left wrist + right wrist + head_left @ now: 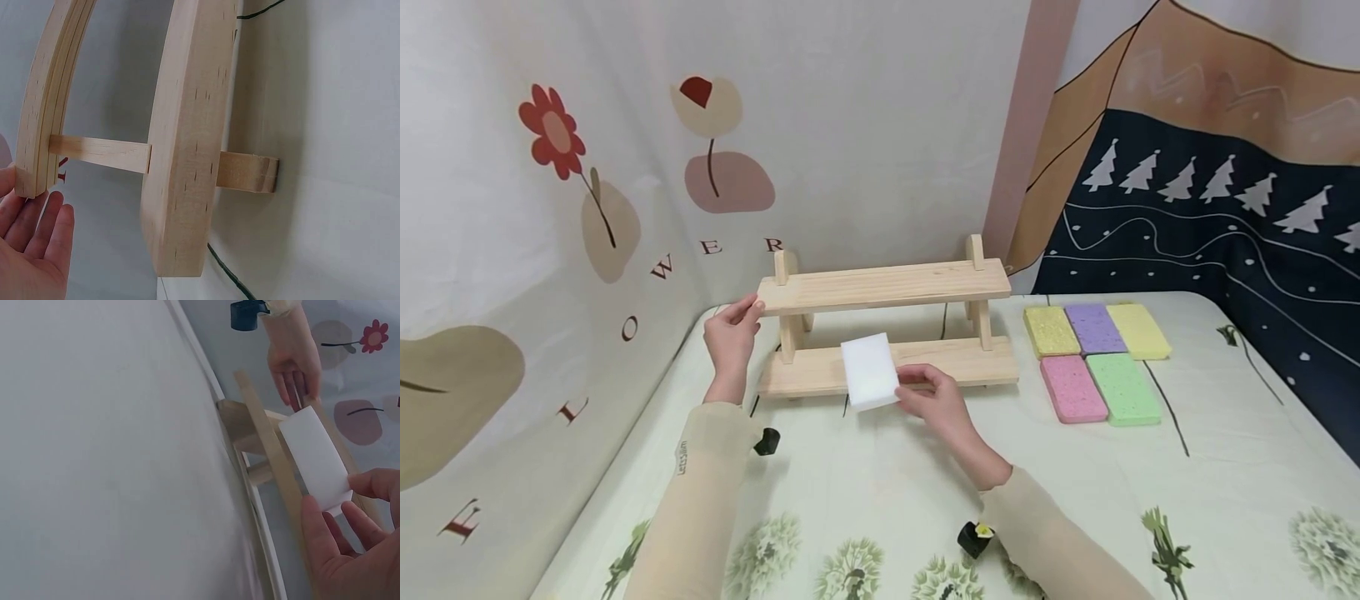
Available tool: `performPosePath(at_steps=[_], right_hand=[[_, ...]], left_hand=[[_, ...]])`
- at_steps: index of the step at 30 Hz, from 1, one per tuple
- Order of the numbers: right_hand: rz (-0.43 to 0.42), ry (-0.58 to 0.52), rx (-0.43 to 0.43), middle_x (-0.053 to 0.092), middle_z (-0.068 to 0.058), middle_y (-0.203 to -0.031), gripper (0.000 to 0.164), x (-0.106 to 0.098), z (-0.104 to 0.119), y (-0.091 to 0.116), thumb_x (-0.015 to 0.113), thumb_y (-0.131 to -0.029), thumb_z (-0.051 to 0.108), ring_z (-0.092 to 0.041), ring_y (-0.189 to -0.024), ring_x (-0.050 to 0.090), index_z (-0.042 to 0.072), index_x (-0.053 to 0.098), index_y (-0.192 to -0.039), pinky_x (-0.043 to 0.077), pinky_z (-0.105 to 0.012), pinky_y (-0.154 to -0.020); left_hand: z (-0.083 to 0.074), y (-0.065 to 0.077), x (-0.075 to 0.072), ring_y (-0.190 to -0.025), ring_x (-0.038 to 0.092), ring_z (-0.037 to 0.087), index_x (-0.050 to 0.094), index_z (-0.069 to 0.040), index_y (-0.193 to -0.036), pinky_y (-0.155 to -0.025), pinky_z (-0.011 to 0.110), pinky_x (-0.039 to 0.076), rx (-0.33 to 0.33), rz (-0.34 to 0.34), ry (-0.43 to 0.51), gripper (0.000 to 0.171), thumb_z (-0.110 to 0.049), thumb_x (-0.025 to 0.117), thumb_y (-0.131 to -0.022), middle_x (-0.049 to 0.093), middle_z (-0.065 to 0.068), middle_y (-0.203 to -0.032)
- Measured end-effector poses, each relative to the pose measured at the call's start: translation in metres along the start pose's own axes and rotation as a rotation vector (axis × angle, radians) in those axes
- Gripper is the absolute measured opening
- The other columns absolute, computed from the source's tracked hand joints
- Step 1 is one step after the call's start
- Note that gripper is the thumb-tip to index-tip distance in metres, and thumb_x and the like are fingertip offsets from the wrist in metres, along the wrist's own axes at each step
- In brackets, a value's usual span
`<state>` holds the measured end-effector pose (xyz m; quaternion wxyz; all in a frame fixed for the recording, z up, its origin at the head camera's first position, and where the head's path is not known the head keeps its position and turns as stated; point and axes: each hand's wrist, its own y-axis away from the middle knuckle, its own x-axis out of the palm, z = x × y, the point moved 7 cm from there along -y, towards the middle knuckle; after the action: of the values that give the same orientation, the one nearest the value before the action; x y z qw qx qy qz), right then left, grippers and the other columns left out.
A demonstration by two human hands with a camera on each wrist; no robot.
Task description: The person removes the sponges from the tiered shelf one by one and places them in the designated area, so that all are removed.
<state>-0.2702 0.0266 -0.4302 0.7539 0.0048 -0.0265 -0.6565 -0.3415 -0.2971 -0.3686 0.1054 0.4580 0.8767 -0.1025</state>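
A two-tier wooden shelf (887,286) stands at the back of the table. My left hand (732,333) pinches the left end of its upper board, thumb on one face and fingers under it in the left wrist view (37,244). In my right hand (942,408) is a white sponge block (870,372), pinched by its right edge between thumb and fingers. The block is held tilted in front of the lower board (955,360) and overlaps it in the head view. In the right wrist view the white block (317,459) points toward the left hand.
Right of the shelf several sponges lie flat in two rows: a gold one (1051,331), a purple one (1095,327), a yellow one (1138,331), a pink one (1073,389) and a green one (1123,389). Printed curtains (880,125) hang behind the flower-patterned tablecloth (865,475).
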Motion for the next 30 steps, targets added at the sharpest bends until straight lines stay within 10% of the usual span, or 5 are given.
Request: performPosePath(at_steps=[18, 30], right_hand=[[-0.041, 0.084, 0.03, 0.06, -0.024, -0.127, 0.037, -0.066, 0.012, 0.01, 0.063, -0.094, 0.002, -0.008, -0.094, 0.068, -0.006, 0.058, -0.13, 0.063, -0.022, -0.082], [-0.122, 0.216, 0.029, 0.062, -0.01, -0.125, 0.045, -0.153, 0.019, 0.035, 0.062, -0.096, 0.008, 0.006, -0.087, 0.065, -0.007, 0.051, -0.137, 0.062, -0.019, -0.08]], left_hand=[[-0.002, -0.002, -0.003, -0.117, 0.068, 0.019, 0.068, -0.014, -0.129, -0.096, 0.023, 0.058, 0.027, -0.013, 0.028, 0.036, -0.031, 0.066, -0.097, 0.067, 0.008, -0.133], [0.001, -0.001, -0.002, -0.118, 0.067, 0.019, 0.067, -0.014, -0.13, -0.097, 0.022, 0.058, 0.011, 0.008, 0.024, 0.038, -0.032, 0.065, -0.097, 0.067, 0.007, -0.134]])
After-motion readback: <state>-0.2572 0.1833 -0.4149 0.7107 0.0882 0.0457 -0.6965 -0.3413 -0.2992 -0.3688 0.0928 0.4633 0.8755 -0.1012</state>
